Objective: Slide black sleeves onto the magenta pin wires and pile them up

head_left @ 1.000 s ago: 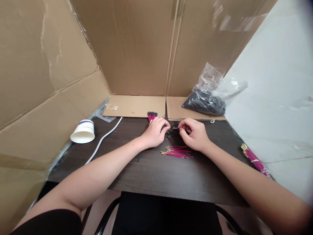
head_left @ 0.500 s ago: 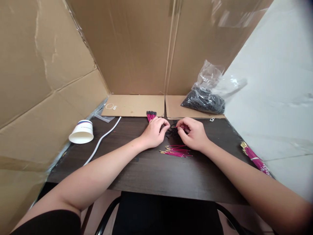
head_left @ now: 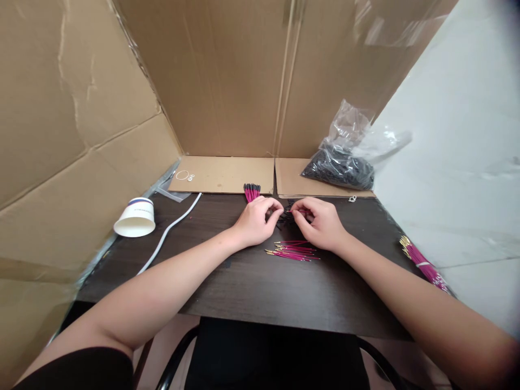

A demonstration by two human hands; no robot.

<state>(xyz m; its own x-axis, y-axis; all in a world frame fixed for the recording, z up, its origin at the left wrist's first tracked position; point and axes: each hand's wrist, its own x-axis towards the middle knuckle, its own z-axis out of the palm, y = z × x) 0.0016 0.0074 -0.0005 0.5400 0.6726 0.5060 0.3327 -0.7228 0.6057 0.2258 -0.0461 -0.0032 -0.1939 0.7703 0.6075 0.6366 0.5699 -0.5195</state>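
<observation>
My left hand is closed in a pinch. What sits between its fingertips, if anything, is too small to make out. My right hand pinches a thin magenta wire with a gold tip, pointing left at my left fingertips. Loose black sleeves lie in a pile behind and between the hands. Several magenta wires with gold ends lie in front of them. Beyond my left knuckles, a bunch of black-capped magenta wires shows; its lower part is hidden by the hand.
A clear bag of black sleeves rests on cardboard at the back right. A tied magenta wire bundle lies at the right edge. On the left are a tipped paper cup and a white cable. Cardboard walls enclose the back and left.
My right hand has shifted slightly left, bringing the wire's tip to my left fingertips, so less of its gold end shows. The left hand keeps its pinch in nearly the same place.
</observation>
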